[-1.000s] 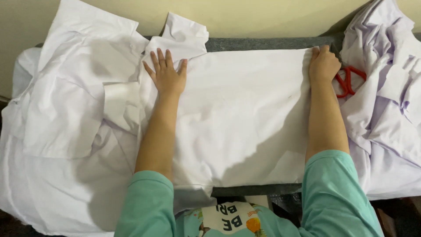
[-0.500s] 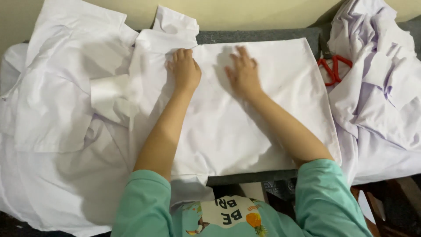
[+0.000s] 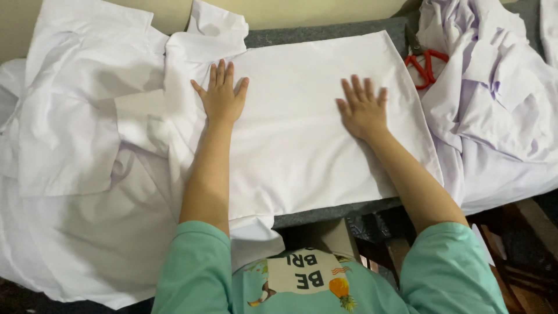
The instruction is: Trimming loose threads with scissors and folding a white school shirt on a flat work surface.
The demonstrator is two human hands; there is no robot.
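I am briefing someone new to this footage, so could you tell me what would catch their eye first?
Two bare hands press flat on a smooth white cloth at centre, the left hand near its left edge and the right hand toward its right. Red-handled scissors stand out at upper right, beside a crumpled white garment pile.

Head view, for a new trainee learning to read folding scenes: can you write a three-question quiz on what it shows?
1. True or false: both hands lie flat, fingers spread, on the smooth white cloth panel.
2. What lies beside the panel's far right corner?
A. red-handled scissors
B. a steam iron
C. a tape measure
3. What surface does the panel lie on?

Key:
1. True: left hand, right hand.
2. A, red-handled scissors.
3. A grey padded board.
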